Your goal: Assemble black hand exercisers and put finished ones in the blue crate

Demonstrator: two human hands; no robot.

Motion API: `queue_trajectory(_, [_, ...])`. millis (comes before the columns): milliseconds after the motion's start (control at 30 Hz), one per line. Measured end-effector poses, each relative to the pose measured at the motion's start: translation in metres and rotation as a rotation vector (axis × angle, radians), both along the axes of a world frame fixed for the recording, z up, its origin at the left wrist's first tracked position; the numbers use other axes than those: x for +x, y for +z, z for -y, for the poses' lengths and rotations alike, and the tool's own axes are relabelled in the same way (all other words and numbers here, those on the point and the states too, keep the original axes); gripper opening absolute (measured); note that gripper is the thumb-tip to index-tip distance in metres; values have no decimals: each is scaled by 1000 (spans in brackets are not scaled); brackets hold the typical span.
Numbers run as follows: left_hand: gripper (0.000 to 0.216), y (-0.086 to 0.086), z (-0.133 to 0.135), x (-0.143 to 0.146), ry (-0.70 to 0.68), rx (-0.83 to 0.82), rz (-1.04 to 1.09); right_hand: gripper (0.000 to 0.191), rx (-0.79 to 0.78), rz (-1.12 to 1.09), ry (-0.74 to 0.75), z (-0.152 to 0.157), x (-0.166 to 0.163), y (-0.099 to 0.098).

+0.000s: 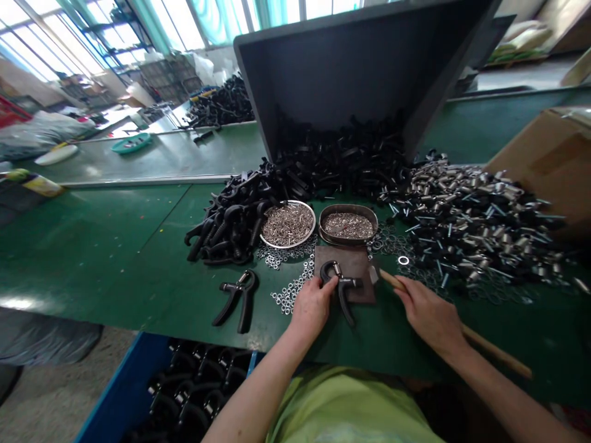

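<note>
My left hand [314, 304] is closed on a black hand grip strengthener [344, 295], which lies partly over a brown square plate [364, 261]. My right hand [429, 314] grips the wooden handle of a hammer [496, 351]; its metal head is beside the strengthener, over the plate's right edge. To the left, another black hand grip strengthener [237, 301] lies alone on the green table. Small metal rings [290, 295] are scattered just beyond my left hand.
Behind the plate stand a round dish of metal pins [289, 224] and an oval tin of small parts [348, 225]. Black handles [235, 218] are heaped left, springs and bolts [480, 215] right. A large grey bin [341, 74] lies tipped behind; a blue crate [115, 394] sits below.
</note>
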State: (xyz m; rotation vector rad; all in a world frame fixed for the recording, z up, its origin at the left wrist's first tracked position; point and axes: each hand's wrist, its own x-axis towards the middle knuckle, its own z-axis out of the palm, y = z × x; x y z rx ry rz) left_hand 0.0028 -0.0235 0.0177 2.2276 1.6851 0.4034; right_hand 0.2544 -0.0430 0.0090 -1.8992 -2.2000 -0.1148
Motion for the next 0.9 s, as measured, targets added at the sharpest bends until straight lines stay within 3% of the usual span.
queue_trajectory(133, [41, 2, -9, -11, 181, -157, 451, 34, -1, 139, -21, 2, 24, -10])
queue_trajectory(233, [34, 2, -8, -8, 246, -241, 624, 32, 30, 53, 27, -9, 19, -1])
queue_trajectory(333, [31, 0, 2, 5, 174, -129, 542, 31, 79, -117, 128, -24, -4, 12])
queue_trajectory(400, [30, -2, 12, 14, 111, -45, 435, 30, 32, -182, 207, -30, -21, 15])
queue_trajectory(533, [44, -7, 28, 27, 18, 42, 186, 24, -100, -205, 277, -33, -40, 1])
queue_trajectory(667, [51, -6, 30, 33, -28, -9, 19, 23, -161, -229, 271, -34, -39, -10])
queue_trajectory(800, [55, -1, 22, 29, -12, -77, 53, 23, -181, -282, 268, -38, -37, 4])
queue_trajectory(900, [55, 1, 15, 23, 41, -116, 261, 21, -158, -437, 286, -44, -43, 26])
